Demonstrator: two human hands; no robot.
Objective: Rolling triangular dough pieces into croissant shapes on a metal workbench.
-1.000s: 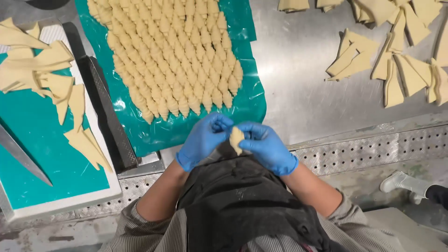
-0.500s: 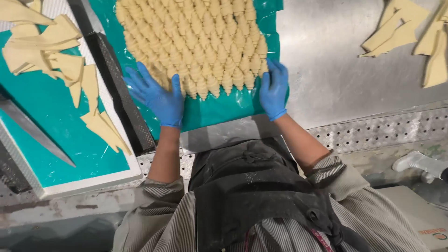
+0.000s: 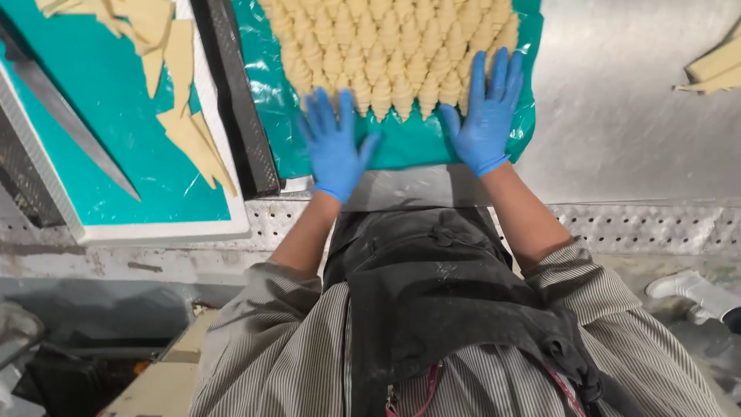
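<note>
Both gloved hands, left hand (image 3: 333, 145) and right hand (image 3: 484, 116), lie open and flat against the rolled pastries (image 3: 394, 46) on the green sheet (image 3: 401, 147); the pastries' far rows are cut off by the frame.

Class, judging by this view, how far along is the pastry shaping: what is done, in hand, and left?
Done: many rolled pastries packed in rows on the green sheet. In hand: left hand and right hand lie flat, open, at the rows' near edge. Left: cut dough triangles on the board and more on the table, unrolled.
</note>
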